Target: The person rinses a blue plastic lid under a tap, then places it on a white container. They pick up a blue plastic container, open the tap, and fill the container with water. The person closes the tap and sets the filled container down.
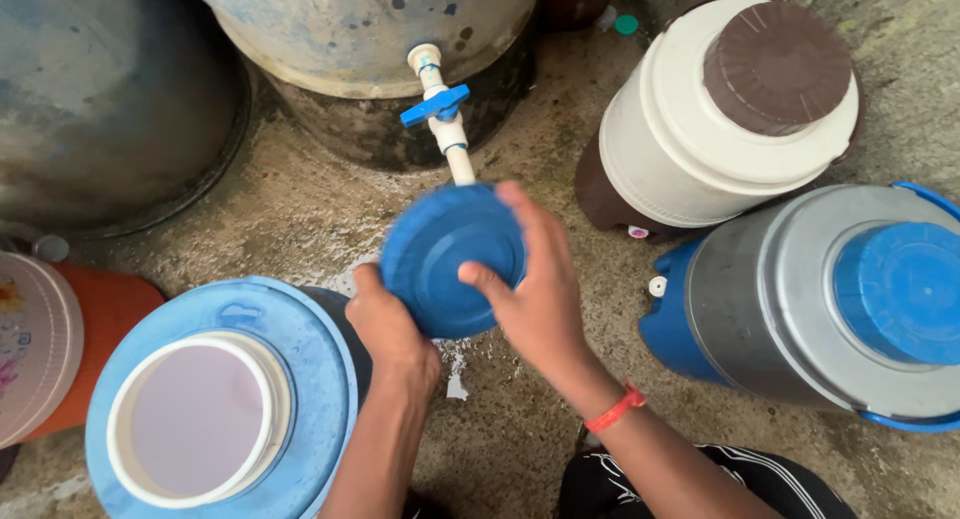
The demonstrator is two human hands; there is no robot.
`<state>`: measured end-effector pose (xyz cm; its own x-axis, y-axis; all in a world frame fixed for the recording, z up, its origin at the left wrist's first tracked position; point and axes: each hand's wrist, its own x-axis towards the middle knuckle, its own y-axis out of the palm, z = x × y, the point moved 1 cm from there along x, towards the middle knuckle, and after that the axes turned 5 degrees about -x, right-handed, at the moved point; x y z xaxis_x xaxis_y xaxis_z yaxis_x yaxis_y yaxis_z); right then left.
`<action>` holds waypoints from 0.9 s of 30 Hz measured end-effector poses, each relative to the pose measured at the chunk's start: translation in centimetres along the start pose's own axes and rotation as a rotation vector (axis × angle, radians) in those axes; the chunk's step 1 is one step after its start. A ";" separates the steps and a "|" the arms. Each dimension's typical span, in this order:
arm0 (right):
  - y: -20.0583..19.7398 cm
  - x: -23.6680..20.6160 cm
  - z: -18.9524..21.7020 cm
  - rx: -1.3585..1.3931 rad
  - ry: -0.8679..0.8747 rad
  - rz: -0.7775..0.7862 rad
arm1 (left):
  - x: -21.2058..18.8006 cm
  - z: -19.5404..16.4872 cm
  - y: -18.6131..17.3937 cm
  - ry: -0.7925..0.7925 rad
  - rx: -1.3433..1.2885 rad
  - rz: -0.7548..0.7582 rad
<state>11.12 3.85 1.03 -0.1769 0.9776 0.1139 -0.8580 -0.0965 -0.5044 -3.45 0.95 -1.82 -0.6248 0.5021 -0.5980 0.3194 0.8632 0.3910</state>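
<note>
One blue lid (450,259) between two hands, left hand (392,329), right hand (535,289).

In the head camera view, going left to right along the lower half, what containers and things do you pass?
Orange jug with pale lid → open blue-topped jug → left hand → blue lid → right hand → grey jug with blue lid.

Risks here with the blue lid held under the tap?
1. The blue lid is held by both the left hand and right hand over wet concrete floor; a slip might drop it onto the dirty ground.
2. The open blue cooler sits uncovered beside it, so splashes or grit may get in.
</note>
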 end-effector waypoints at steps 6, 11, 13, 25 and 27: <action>0.8 -0.3 0.0 0.078 0.221 0.016 | -0.6 -0.4 -0.2 0.468 0.604 0.089; 0.8 -1.9 1.9 -0.493 -0.475 0.033 | -2.0 1.8 -0.5 0.705 0.959 0.207; 0.5 -1.7 1.9 -0.650 -0.476 0.076 | -1.7 2.1 -0.3 0.640 0.939 0.217; -0.3 1.0 -1.2 0.103 0.246 0.071 | -1.6 1.4 0.2 0.162 0.079 0.096; 0.1 0.8 -1.4 0.023 0.199 0.044 | -1.0 1.2 -0.2 0.346 0.311 0.125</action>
<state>11.60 4.89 -0.14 -0.1175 0.9898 -0.0802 -0.8627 -0.1417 -0.4854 -2.02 0.32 -2.12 -0.7514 0.6014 -0.2716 0.5722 0.7988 0.1859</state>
